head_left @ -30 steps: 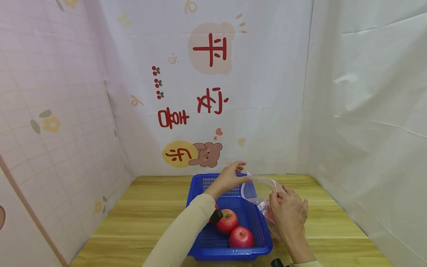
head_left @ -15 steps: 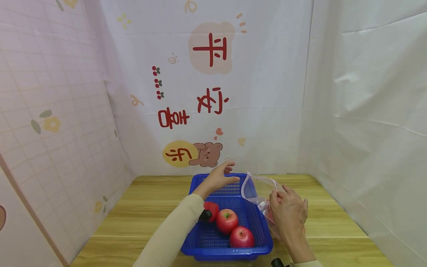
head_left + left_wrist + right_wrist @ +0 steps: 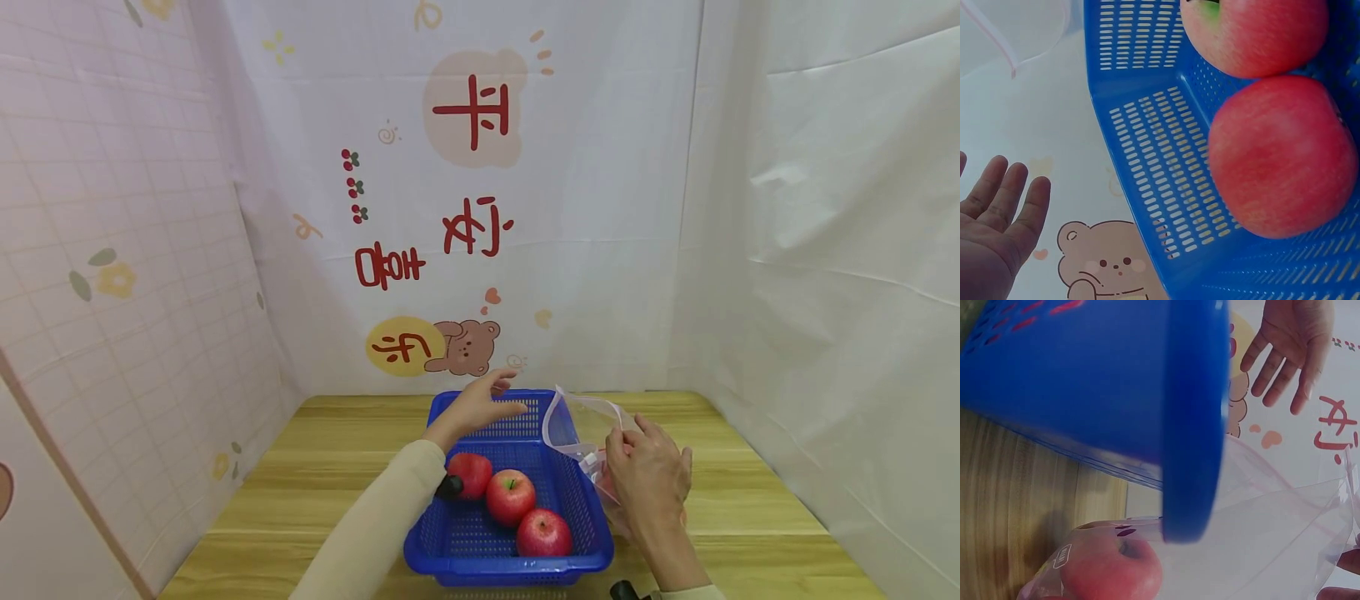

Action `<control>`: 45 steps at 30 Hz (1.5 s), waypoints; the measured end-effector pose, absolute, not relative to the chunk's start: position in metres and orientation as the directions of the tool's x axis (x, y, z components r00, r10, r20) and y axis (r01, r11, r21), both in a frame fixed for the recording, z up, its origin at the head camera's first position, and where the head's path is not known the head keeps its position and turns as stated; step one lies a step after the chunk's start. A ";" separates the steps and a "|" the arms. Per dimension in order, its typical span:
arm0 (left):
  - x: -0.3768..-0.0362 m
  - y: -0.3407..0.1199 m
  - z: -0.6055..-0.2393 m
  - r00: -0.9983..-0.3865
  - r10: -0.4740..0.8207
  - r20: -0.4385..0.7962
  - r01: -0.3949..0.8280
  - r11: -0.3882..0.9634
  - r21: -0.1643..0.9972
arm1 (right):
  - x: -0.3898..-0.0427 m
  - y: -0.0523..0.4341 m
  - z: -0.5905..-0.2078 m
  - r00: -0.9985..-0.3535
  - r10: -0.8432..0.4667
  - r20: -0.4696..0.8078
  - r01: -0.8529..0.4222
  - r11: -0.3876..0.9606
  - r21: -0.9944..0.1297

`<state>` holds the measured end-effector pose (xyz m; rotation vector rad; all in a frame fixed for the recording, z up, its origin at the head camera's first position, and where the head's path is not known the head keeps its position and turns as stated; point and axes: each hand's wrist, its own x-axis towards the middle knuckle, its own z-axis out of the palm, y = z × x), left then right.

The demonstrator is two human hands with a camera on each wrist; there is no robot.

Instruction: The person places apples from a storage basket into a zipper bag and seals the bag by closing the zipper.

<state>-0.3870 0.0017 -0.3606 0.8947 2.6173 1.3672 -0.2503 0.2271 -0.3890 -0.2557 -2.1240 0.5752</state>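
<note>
— Three red apples [image 3: 511, 497] lay in the blue perforated plastic basket [image 3: 457, 559] on the wooden table [image 3: 322, 467]. And the hands?

— Left hand [image 3: 480, 405] hovered flat-fingered over the far rim, empty; right hand [image 3: 649, 475] pinched the clear plastic bag [image 3: 581, 429] just beside the basket — one apple [image 3: 1112, 574] inside.

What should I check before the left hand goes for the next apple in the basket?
1. Left hand free: ok, fingers straight, holding nothing, above the far end of the blue perforated plastic basket.
2. Red apples in reach: ok, three lie in the basket.
3. Clear plastic zip bag mouth open: ok, it gapes beside the basket.
4. Right hand holding the bag: ok, pinching its rim.
5. Room in the bag: cannot tell; one apple shows inside in the right wrist view.
</note>
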 end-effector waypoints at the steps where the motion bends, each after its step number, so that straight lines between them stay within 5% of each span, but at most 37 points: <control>1: -0.387 0.001 -0.361 -0.831 0.516 0.206 0.465 0.443 0.766 | -0.250 0.227 -0.389 -0.581 0.385 0.717 -0.030 0.871 -0.491; 25: -0.383 -0.006 -0.394 -0.818 0.570 0.073 0.391 0.459 0.798 | -0.251 0.229 -0.391 -0.574 0.383 0.724 -0.040 0.870 -0.491; 45: -0.367 -0.003 -0.423 -0.744 0.666 -0.054 0.430 0.538 0.725 | -0.249 0.227 -0.386 -0.627 0.413 0.661 -0.005 0.846 -0.534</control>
